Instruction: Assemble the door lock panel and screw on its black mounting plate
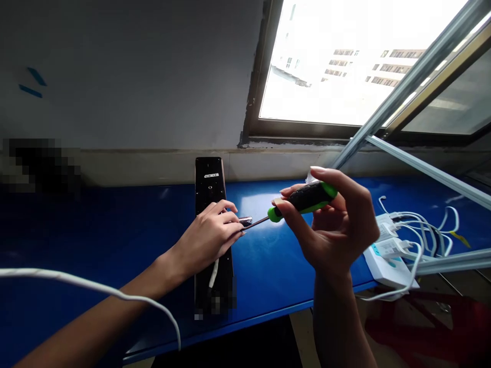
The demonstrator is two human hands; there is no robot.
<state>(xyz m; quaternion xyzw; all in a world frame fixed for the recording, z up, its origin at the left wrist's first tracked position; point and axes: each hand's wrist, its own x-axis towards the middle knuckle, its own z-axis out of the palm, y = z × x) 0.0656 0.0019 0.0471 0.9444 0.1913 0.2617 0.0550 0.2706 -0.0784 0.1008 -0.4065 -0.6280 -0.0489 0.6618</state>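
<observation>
A long black door lock panel [209,190] with a white label lies on the blue table, its top end toward the wall. My left hand [217,229] rests across its middle, fingers closed round the lock's shiny metal handle [246,221], whose end sticks out to the right. My right hand [337,220] grips a screwdriver [303,200] by its black and green grip. The screwdriver's thin shaft slants down to the left, and its tip is by my left fingertips at the handle. Those fingers hide the exact point of contact.
At the right, a white power strip [389,266] carries several plugged-in chargers and tangled white cables. Metal frame bars [414,76] cross in front of the window. A white cable [95,289] hangs across the lower left. The blue table's [268,301] front edge is near.
</observation>
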